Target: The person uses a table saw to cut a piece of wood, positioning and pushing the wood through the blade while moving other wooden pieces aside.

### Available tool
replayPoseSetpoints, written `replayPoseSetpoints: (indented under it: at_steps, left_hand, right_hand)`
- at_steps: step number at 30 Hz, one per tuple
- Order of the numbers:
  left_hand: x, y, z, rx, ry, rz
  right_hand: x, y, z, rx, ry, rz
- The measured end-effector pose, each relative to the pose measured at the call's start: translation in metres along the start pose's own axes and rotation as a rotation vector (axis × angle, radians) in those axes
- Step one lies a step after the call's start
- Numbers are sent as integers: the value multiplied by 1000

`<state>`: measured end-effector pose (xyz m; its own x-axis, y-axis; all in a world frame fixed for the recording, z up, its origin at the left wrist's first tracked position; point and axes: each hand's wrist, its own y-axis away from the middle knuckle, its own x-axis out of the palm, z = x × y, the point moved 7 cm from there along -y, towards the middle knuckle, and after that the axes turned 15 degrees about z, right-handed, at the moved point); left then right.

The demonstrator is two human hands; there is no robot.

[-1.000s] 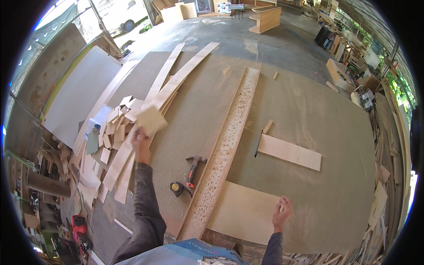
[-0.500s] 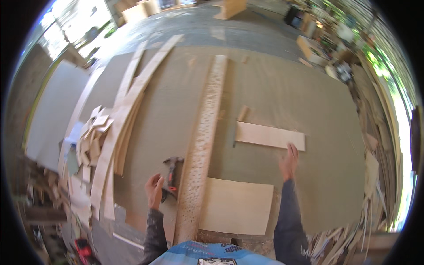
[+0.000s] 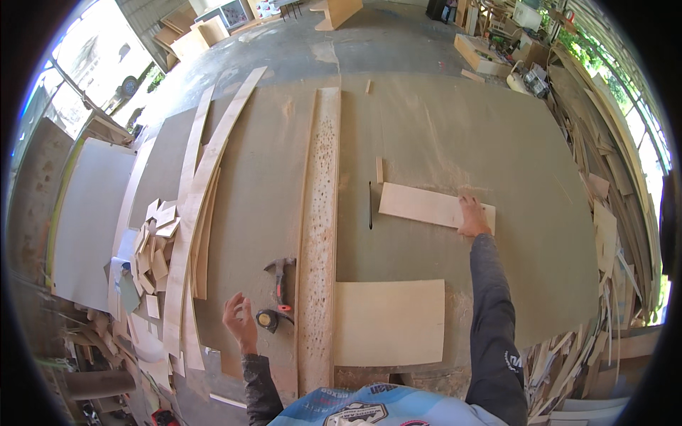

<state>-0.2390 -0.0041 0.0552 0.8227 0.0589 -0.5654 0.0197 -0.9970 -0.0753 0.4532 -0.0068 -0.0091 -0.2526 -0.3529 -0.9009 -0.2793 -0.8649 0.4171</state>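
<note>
My right hand point(image 3: 472, 217) lies across the right part of a narrow pale wooden board point(image 3: 419, 204), its fingers reaching over toward the far edge. A thin dark strip point(image 3: 370, 206) lies just left of the board, apart from it. Beyond its left end is a small wood stick point(image 3: 379, 170). My left hand point(image 3: 241, 323) is empty, its fingers loosely apart, left of a round black tape measure point(image 3: 267, 320). Past the tape measure lies a claw hammer point(image 3: 281, 282) with a red and black handle.
A long board with a speckled surface point(image 3: 319, 213) runs down the middle of the worktable point(image 3: 526, 163). A wide pale panel point(image 3: 391, 323) lies right of its near end. Long strips point(image 3: 213, 163) and a heap of small offcuts point(image 3: 153, 248) are at left. Scrap wood point(image 3: 561, 383) lines the right.
My right hand has moved onto the narrow board, which has turned slightly and now sits apart from the dark strip. My left hand has shifted a little left and nearer; the view has turned.
</note>
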Motion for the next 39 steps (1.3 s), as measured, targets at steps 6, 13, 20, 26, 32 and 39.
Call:
replayPoseSetpoints:
  at_steps: [6, 13, 20, 26, 32, 39]
  left_hand:
    - [34, 17, -9, 55, 54, 60]
    - [127, 30, -83, 148, 67, 406]
    - [185, 47, -100, 358, -164, 680]
    - [234, 49, -93, 500, -683, 860]
    - [240, 41, -73, 442, -837, 982]
    - [260, 20, -86, 586, -759, 976]
  right_hand:
    - [10, 93, -8, -196, -95, -145]
    - [40, 113, 78, -343, 13, 15]
    - [56, 90, 109, -416, 65, 201]
    - [74, 80, 118, -515, -181, 114]
    - [53, 124, 74, 5, -408, -434]
    - [116, 146, 6, 466, -567, -445]
